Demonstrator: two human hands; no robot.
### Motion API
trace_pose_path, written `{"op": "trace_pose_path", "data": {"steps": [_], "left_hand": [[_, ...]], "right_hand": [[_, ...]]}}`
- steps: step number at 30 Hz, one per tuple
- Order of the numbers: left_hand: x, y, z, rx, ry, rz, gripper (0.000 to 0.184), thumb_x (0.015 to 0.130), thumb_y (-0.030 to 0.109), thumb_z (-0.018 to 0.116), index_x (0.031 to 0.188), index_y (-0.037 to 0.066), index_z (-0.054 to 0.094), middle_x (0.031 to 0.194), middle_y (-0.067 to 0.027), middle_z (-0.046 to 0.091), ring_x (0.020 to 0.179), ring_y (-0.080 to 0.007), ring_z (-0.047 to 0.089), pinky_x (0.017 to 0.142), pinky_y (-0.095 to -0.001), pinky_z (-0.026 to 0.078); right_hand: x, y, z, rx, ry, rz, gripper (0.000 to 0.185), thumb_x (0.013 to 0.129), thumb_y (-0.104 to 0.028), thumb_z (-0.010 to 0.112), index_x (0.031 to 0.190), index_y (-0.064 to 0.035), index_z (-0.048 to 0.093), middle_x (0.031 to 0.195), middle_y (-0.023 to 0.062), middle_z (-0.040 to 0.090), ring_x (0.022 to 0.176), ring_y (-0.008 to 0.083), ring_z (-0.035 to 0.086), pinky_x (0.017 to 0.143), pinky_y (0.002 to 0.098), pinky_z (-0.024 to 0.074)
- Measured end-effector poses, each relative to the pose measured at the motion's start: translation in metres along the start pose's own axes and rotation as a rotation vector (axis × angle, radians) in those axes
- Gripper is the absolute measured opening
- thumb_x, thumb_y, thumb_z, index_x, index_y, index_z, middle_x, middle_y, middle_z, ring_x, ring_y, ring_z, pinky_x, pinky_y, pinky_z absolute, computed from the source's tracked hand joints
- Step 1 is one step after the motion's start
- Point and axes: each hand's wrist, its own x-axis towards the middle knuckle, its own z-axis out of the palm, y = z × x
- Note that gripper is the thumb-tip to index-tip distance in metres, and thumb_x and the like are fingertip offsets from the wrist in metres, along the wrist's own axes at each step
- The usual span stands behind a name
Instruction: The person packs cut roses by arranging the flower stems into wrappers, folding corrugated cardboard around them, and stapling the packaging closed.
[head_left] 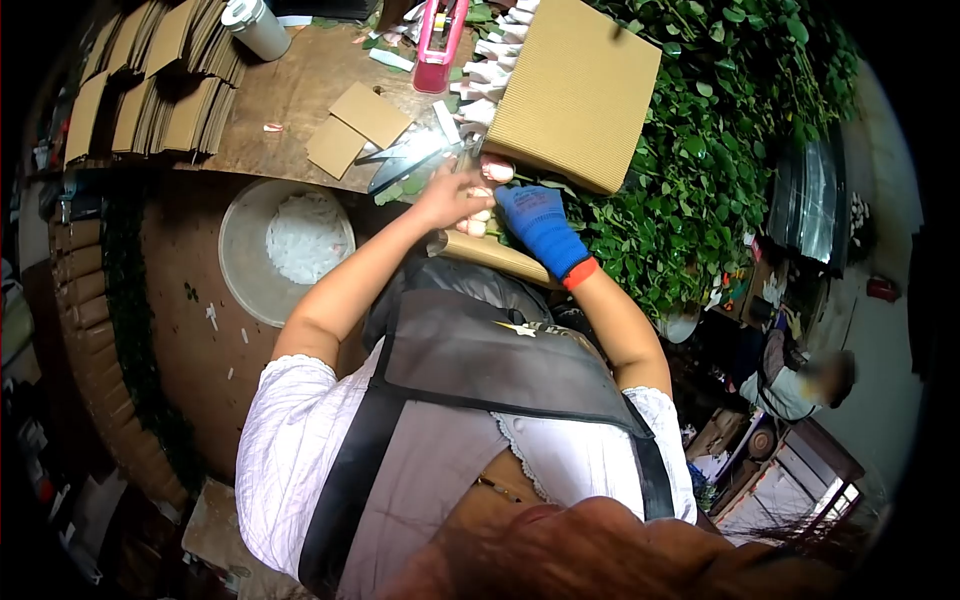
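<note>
One heap of green leafy stems (690, 150) fills the right side, and one wooden table (275, 110) spans the upper left. On the table edge by the leaves is one large ribbed cardboard wrap (575, 95), with a row of white-sleeved heads (485, 75) poking out along its left side, too crowded to count. Cardboard pieces (190, 100) stand in two rows of bundles at the far left. Below the table is one round bucket (237, 245) of white scraps (305, 240). One other person (795, 385) is in the background at right.

One rolled cardboard sheet (495, 257) lies just in front of the apron. Above it, between the hands, is a short line of pale roses (478, 213), with one pink-edged rose (497, 168) at its top; overlap hides the full count.

The bare left hand (450, 197) has its fingers partly spread, touching the roses. The blue-gloved right hand (537, 220) has its fingers bent towards them; its grip cannot be told.

Smaller still: one lidded cup (256, 28), one pink-framed tool (436, 50), two loose cardboard squares (370, 115) overlapping, and one pair of scissors (400, 153).
</note>
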Motion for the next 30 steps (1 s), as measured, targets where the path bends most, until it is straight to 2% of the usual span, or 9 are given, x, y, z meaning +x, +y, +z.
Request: {"op": "trace_pose_path", "data": {"steps": [5, 10, 13, 17, 20, 24, 28, 29, 30], "left_hand": [[-0.001, -0.012, 0.013, -0.064, 0.129, 0.073, 0.03, 0.079, 0.033, 0.081, 0.104, 0.015, 0.077, 0.148, -0.0357, 0.038, 0.143, -0.0447, 0.033, 0.113, -0.0492, 0.034], [-0.002, -0.013, 0.013, -0.067, 0.123, 0.074, 0.03, 0.077, 0.03, 0.083, 0.102, 0.015, 0.078, 0.151, -0.0374, 0.033, 0.144, -0.0448, 0.032, 0.112, -0.0475, 0.035], [-0.003, -0.013, 0.016, 0.062, 0.168, 0.118, 0.045, 0.077, 0.029, 0.083, 0.116, 0.011, 0.07, 0.143, -0.0321, 0.045, 0.137, -0.0418, 0.042, 0.109, -0.0445, 0.038], [-0.001, -0.009, 0.01, -0.01, 0.108, 0.072, 0.073, 0.078, 0.028, 0.081, 0.137, 0.004, 0.045, 0.116, -0.0182, 0.055, 0.114, -0.0335, 0.053, 0.104, -0.0401, 0.041], [0.006, -0.01, 0.007, 0.029, 0.113, 0.2, 0.071, 0.077, 0.029, 0.082, 0.136, 0.004, 0.05, 0.124, -0.0198, 0.054, 0.123, -0.0341, 0.049, 0.106, -0.0405, 0.04], [0.021, 0.014, -0.005, -0.024, 0.005, 0.027, 0.057, 0.075, 0.036, 0.084, 0.118, 0.002, 0.068, 0.131, -0.0229, 0.051, 0.129, -0.0353, 0.045, 0.111, -0.0417, 0.036], [0.023, -0.005, 0.013, -0.064, 0.211, 0.119, 0.042, 0.076, 0.033, 0.084, 0.105, 0.004, 0.074, 0.127, -0.0168, 0.056, 0.12, -0.032, 0.053, 0.102, -0.0404, 0.042], [0.023, -0.01, 0.014, -0.063, 0.185, 0.125, 0.047, 0.075, 0.037, 0.084, 0.108, 0.005, 0.074, 0.143, -0.0293, 0.044, 0.129, -0.0419, 0.047, 0.107, -0.0466, 0.04], [0.022, -0.009, 0.014, -0.106, 0.176, 0.083, 0.045, 0.074, 0.037, 0.084, 0.107, 0.008, 0.075, 0.145, -0.0298, 0.043, 0.132, -0.0419, 0.044, 0.109, -0.0474, 0.038]], "right_hand": [[-0.022, 0.002, -0.003, 0.12, 0.175, 0.227, 0.044, 0.094, -0.047, 0.055, 0.117, -0.0097, 0.056, 0.082, 0.0158, 0.07, 0.072, 0.0338, 0.069, 0.061, 0.0466, 0.0528], [0.003, 0.021, 0.015, 0.203, 0.179, 0.145, 0.035, 0.091, -0.043, 0.059, 0.111, -0.0149, 0.06, 0.088, 0.0148, 0.071, 0.077, 0.035, 0.068, 0.066, 0.0485, 0.0528], [0.005, 0.024, 0.0, 0.151, 0.109, 0.096, 0.029, 0.09, -0.042, 0.06, 0.104, -0.0162, 0.062, 0.091, 0.0116, 0.071, 0.085, 0.0331, 0.068, 0.07, 0.0478, 0.0527], [0.008, 0.023, 0.009, 0.129, 0.127, 0.061, 0.025, 0.09, -0.038, 0.059, 0.1, -0.0149, 0.061, 0.088, 0.0119, 0.071, 0.081, 0.0334, 0.068, 0.068, 0.0475, 0.0525], [0.011, 0.015, 0.007, 0.12, 0.148, 0.051, 0.022, 0.09, -0.033, 0.057, 0.098, -0.0124, 0.06, 0.085, 0.0134, 0.07, 0.077, 0.0344, 0.068, 0.064, 0.048, 0.0521], [0.014, 0.008, 0.019, 0.128, 0.195, 0.095, 0.019, 0.091, -0.028, 0.055, 0.095, -0.0097, 0.059, 0.082, 0.0156, 0.07, 0.074, 0.0353, 0.069, 0.061, 0.0489, 0.0517], [0.0, 0.005, 0.006, 0.242, 0.176, 0.14, 0.024, 0.094, -0.032, 0.054, 0.101, -0.01, 0.061, 0.087, 0.0148, 0.071, 0.08, 0.0365, 0.069, 0.07, 0.0474, 0.0533], [-0.014, 0.003, -0.01, 0.308, 0.201, 0.143, 0.025, 0.094, -0.033, 0.055, 0.103, -0.0104, 0.062, 0.087, 0.014, 0.071, 0.081, 0.037, 0.069, 0.071, 0.0471, 0.0534], [-0.025, 0.002, -0.025, 0.375, 0.221, 0.143, 0.027, 0.094, -0.034, 0.056, 0.106, -0.0108, 0.063, 0.088, 0.0132, 0.072, 0.081, 0.0375, 0.068, 0.073, 0.0468, 0.0535]]}}
